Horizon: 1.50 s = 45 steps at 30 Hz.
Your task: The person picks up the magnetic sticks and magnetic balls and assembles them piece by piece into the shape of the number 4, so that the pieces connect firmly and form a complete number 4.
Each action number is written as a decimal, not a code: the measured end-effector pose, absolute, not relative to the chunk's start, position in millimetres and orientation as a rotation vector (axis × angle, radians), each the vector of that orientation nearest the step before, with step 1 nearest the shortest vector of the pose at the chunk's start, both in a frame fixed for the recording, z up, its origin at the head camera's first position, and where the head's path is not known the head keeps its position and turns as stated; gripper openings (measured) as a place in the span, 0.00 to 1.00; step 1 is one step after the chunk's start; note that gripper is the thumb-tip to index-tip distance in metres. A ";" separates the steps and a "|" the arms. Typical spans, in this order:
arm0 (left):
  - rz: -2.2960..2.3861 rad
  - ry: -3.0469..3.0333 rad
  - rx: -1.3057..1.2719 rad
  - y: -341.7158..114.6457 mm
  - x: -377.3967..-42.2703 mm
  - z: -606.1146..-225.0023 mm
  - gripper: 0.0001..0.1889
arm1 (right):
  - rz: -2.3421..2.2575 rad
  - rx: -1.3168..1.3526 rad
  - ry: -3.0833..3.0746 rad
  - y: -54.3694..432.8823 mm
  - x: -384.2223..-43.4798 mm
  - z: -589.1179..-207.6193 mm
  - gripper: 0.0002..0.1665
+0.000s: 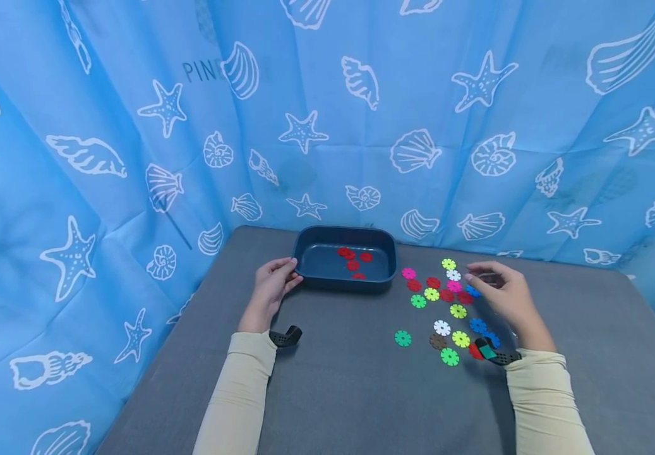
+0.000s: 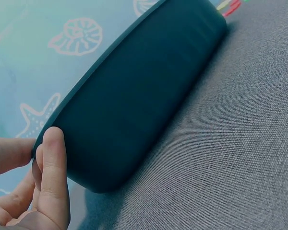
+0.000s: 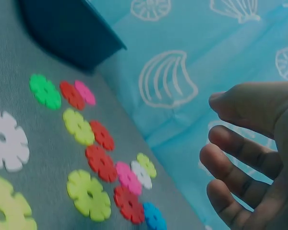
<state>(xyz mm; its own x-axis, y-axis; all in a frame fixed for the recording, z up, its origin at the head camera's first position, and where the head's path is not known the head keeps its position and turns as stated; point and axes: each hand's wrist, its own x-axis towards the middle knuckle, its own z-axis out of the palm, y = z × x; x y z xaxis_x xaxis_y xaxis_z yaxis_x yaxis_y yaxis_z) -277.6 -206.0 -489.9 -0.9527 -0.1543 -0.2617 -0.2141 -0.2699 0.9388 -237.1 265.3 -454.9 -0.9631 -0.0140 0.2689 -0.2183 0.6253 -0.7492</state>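
A dark blue rectangular basin [image 1: 335, 284] stands at the back of the table with several red notched discs [image 1: 352, 265] inside. My left hand [image 1: 271, 291] holds its left end, thumb at the rim and fingers against the outer wall; the left wrist view shows the fingers [image 2: 54, 163] at the corner. To the right of the basin lie several flat notched discs in green, yellow, pink, white, red, blue and brown, among them a yellow disc [image 1: 458, 311]. My right hand [image 1: 503, 294] hovers over their right side, fingers loosely bent, nothing between thumb and fingers in the right wrist view.
A grey cloth covers the table [image 1: 338, 379]. Behind it and along the left hangs a blue curtain [image 1: 327, 170] with white shells and starfish, close to the basin's back. Nearer discs, such as a green disc [image 1: 450, 357], lie by the right wrist.
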 end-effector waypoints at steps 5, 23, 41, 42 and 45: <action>2.421 1.878 -0.474 -205.9 -277.5 -489.7 0.19 | 1.232 0.146 -2.668 273.2 -234.9 -460.8 0.24; 2.414 1.897 -0.471 -205.7 -276.8 -488.8 0.19 | 1.276 0.128 -2.787 287.5 -239.5 -480.9 0.24; 2.432 1.890 -0.446 -205.1 -275.9 -487.0 0.19 | 1.295 0.106 -2.869 282.1 -242.6 -487.2 0.24; 2.433 1.892 -0.446 -205.1 -276.0 -487.3 0.19 | 1.287 0.113 -2.871 282.1 -242.9 -487.7 0.24; 2.437 1.892 -0.448 -204.7 -276.0 -487.9 0.19 | 1.270 0.127 -2.878 282.5 -243.8 -489.5 0.23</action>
<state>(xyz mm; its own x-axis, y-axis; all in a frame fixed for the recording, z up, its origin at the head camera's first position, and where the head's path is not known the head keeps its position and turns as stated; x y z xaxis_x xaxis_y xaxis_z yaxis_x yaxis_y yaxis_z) -276.0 -204.7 -487.9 -0.9585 -0.1557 -0.2388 -0.1928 -0.2632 0.9453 -243.8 282.5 -489.5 -0.9967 -0.0766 0.0263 -0.0711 0.6711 -0.7380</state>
